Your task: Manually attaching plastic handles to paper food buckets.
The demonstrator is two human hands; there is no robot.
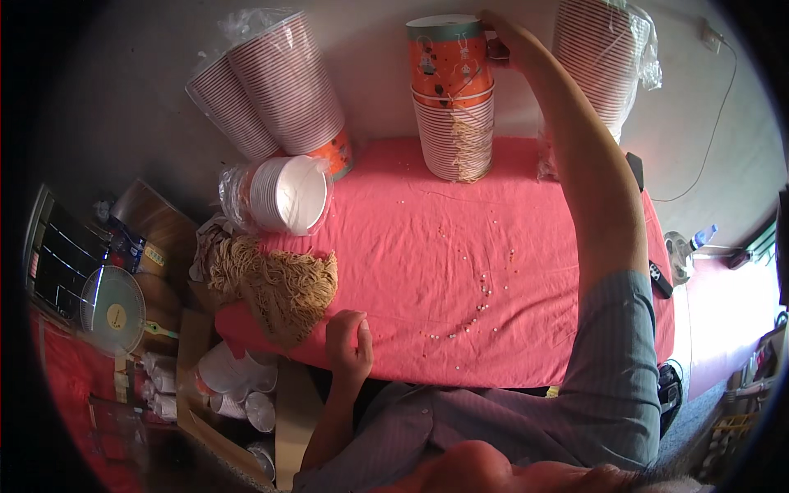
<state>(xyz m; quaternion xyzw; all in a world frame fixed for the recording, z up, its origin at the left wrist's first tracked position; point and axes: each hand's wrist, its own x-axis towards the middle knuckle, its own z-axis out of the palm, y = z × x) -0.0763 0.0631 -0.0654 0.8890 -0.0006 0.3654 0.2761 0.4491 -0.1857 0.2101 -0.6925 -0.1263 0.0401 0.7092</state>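
My right hand (503, 43) reaches to the far side of the table, its fingers gripping the rim of an orange paper tub (448, 70) with a grey-green top band. That tub sits upright in the top of a stack of white-rimmed paper tubs (454, 140). Tan cord loops (472, 148) hang down the stack's right side. Near the table's front edge, my left hand (349, 341) is loosely closed, thumb uppermost, with nothing visible in it. Just beyond it lies a thick bundle of tan cords (296, 283), partly over the table's left edge.
Small coloured beads (483, 289) lie scattered on the red tablecloth (394, 263). Tall plastic-wrapped tub stacks (288, 82) lean at the back left; another wrapped stack (596, 74) stands back right. A shorter stack (300, 195) lies sideways. A cardboard box (197, 394) holds white tubs below left.
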